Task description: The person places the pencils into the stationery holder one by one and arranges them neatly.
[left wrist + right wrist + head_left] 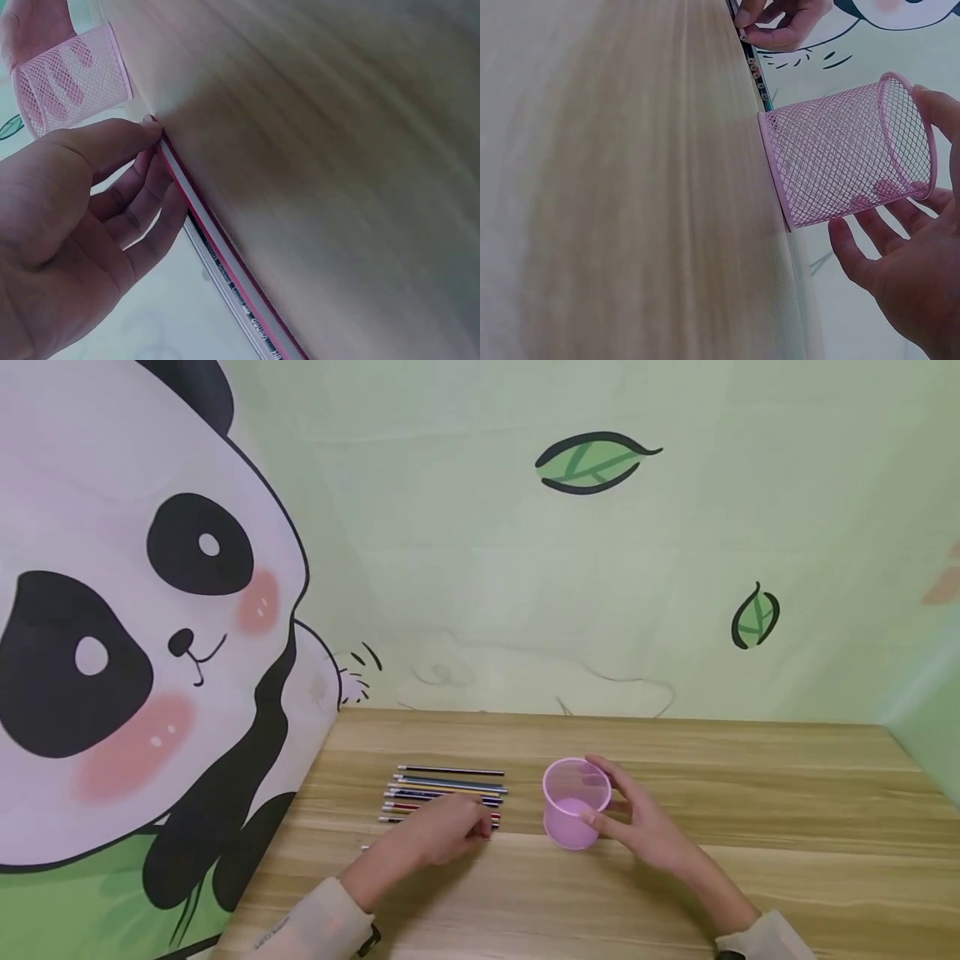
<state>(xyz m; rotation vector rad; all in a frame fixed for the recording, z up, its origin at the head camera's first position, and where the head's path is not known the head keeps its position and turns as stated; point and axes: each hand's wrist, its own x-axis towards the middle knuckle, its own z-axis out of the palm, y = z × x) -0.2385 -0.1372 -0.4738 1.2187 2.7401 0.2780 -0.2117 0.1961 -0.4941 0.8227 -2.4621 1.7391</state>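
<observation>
My left hand (446,831) reaches over the near side of a row of pencils (442,781). In the left wrist view its thumb and fingertips pinch one end of a red-and-white striped pencil (225,244), which lies along the wooden tabletop. A dark pencil with printed lettering (240,296) shows just behind it. To the right, a pink mesh pen cup (572,831) stands upright. My right hand (648,827) holds the cup from its right side, thumb near the front and fingers round the back, as the right wrist view of the cup (840,157) also shows.
The pencils lie side by side on the left part of the wooden table (787,877), their white ends to the left. A pale green wall covering (465,527) with printed leaves rises behind the table. A large printed panda (225,718) fills the left side.
</observation>
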